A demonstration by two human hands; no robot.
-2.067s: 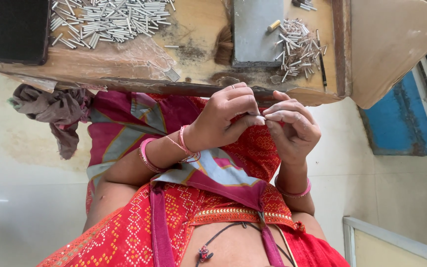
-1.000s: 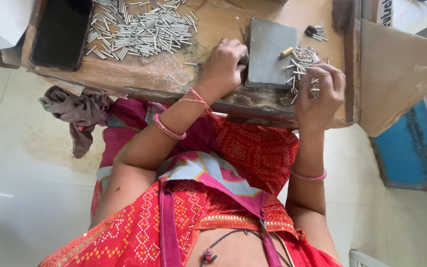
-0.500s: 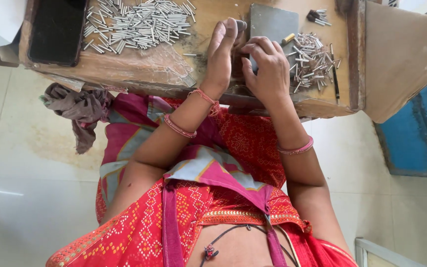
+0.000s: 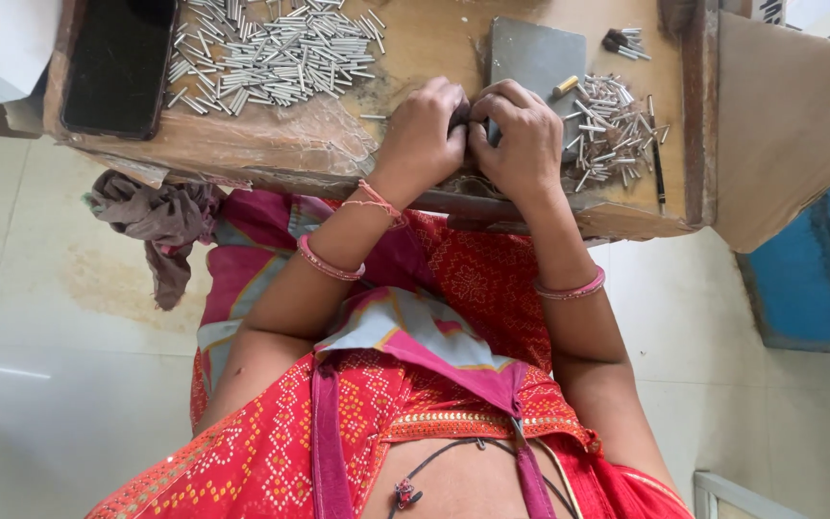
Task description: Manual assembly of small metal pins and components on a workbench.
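My left hand and my right hand meet knuckle to knuckle at the near edge of a grey flat block on a low wooden table. Both have their fingers curled tight, pinching something small between the fingertips. It is mostly hidden and looks like one of the metal pins. A small heap of short metal pins lies just right of my right hand. A larger heap of similar pins lies to the left of my left hand.
A black phone lies at the table's left end. A thin dark pen-like rod lies beside the small heap. A brown rag hangs below the table edge. A cardboard sheet stands at the right, over a tiled floor.
My right hand came off the small pin heap and joined my left hand at the grey block. Earlier both hands were held together above my lap.
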